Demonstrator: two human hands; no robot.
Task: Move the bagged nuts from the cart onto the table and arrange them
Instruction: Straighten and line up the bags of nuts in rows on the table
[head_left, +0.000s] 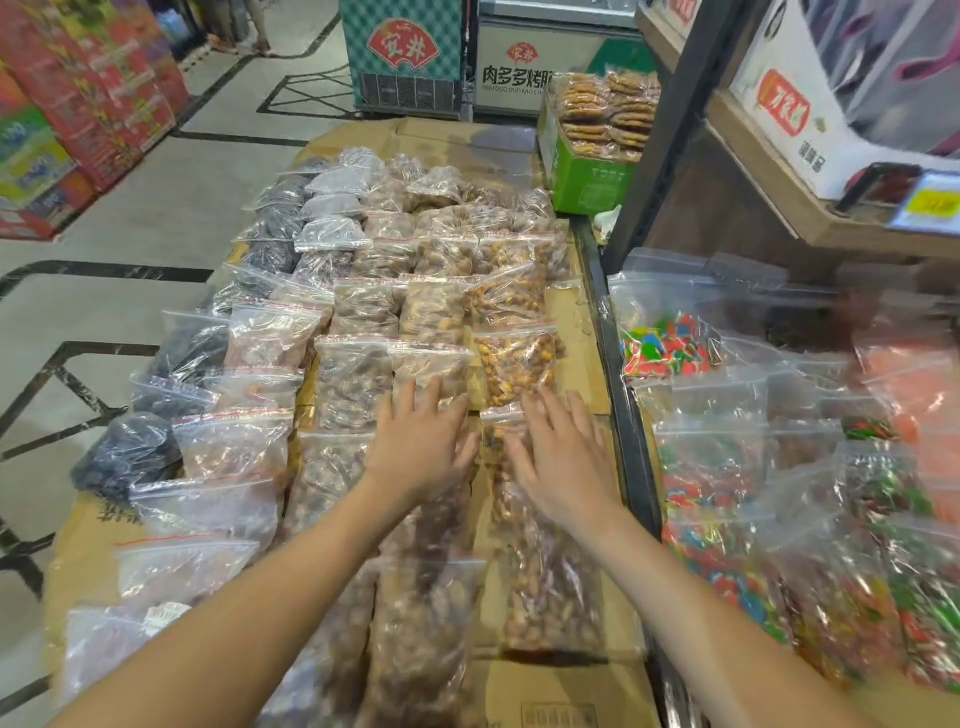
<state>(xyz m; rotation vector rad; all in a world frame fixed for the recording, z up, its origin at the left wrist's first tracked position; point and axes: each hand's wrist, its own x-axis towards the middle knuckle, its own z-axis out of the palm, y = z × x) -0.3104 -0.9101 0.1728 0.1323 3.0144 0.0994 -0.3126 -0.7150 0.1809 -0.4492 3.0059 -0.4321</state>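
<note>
Several clear zip bags of nuts and dried fruit lie in rows on a cardboard-covered table (582, 332). My left hand (423, 441) rests flat, fingers spread, on a bag of brown nuts (431, 374) in the middle column. My right hand (563, 457) lies flat, fingers apart, on a bag of yellow-brown nuts (498, 457) in the right column. A fuller bag of yellow nuts (517, 364) sits just beyond my right hand. Neither hand grips anything.
To the right, past a dark metal edge (610, 364), lie bags of colourful candies (670, 345). A green box of packed biscuits (592, 156) stands at the table's far right. Freezers and a tiled floor lie beyond; stacked red cartons stand far left.
</note>
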